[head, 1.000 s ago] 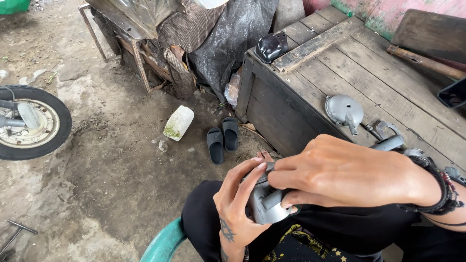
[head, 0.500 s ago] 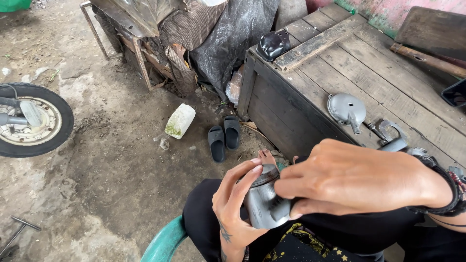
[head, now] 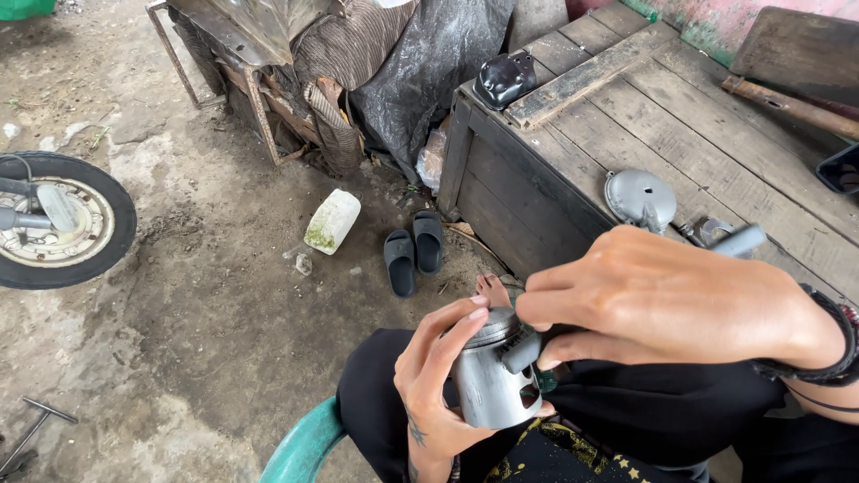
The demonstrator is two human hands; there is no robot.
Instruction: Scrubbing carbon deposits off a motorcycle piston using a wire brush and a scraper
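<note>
**Piston held over lap, both hands on it**

We hold a grey metal piston low in frame, at 6 o'clock, above our black trousers. Left hand is wrapped around its skirt, fingers curled over the crown. Right hand is closed on a grey tool whose tip meets the piston's side at 3 o'clock. Bench lies at 1 o'clock with a grey cover on it. 2 sandals sit at 11 o'clock, wheel at 9 o'clock.
</note>
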